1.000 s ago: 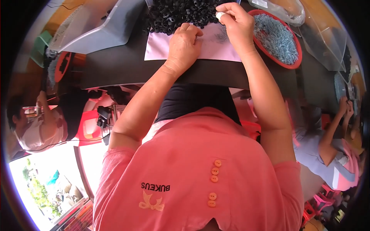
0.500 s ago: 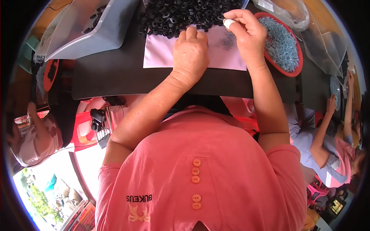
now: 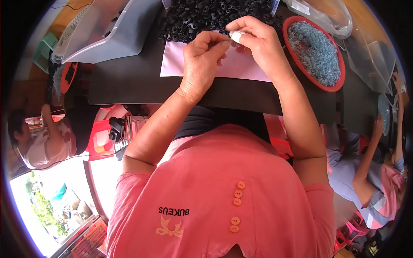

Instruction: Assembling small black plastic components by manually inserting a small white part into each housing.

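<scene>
My left hand [image 3: 201,58] and my right hand [image 3: 260,43] meet, fingertips nearly touching, over a pink sheet [image 3: 180,64]. The left fingers are closed in a pinch; what sits between them is too small to make out. Thumb and forefinger of the right hand are also pressed together, with a white covering [image 3: 236,36] on the thumb end. Any small piece at these fingertips is hidden. Just beyond both hands lies a heap of small black plastic parts [image 3: 206,17], spilling onto the sheet's far edge.
To the right stands a red basin [image 3: 340,79] of small shiny grey-blue pieces, beside clear plastic bags [image 3: 329,17]. A grey translucent bin [image 3: 116,43] with a few black parts is at the left. The dark table [image 3: 129,81] runs underneath. Other people sit at both sides.
My left hand has lifted from the edge of the black heap and turned, its fingers now pinched. My right hand has moved left to meet it.
</scene>
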The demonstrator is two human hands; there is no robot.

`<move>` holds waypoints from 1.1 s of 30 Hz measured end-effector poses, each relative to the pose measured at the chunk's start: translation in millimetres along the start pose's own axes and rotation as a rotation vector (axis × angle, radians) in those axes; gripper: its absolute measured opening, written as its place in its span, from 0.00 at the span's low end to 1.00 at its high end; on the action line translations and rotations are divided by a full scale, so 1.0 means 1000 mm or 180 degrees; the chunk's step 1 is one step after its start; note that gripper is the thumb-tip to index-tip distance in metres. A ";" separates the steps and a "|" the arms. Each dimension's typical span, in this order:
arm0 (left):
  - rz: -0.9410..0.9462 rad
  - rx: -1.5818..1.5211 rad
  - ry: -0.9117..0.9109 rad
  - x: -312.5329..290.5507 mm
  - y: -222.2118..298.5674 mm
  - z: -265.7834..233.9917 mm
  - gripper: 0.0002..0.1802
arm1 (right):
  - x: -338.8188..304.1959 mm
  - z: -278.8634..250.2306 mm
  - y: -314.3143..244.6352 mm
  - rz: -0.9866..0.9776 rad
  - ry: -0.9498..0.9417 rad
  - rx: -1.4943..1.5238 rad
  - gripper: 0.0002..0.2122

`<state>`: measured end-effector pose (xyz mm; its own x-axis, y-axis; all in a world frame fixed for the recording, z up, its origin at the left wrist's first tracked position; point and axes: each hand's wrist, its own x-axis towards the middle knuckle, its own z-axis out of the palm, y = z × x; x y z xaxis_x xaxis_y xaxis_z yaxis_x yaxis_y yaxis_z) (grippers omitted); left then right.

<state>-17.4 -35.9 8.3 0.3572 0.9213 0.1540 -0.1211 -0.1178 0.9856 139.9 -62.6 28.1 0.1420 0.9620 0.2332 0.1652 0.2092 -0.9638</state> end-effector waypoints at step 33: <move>-0.0552 -0.1027 -0.0043 0.003 0.011 0.002 0.09 | -0.003 -0.008 -0.012 0.0277 -0.0090 0.0770 0.08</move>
<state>-16.0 -34.7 19.7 0.4099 0.9121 -0.0104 -0.3428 0.1646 0.9249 145.0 -69.2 39.7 0.1176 0.9820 0.1476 -0.0852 0.1580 -0.9838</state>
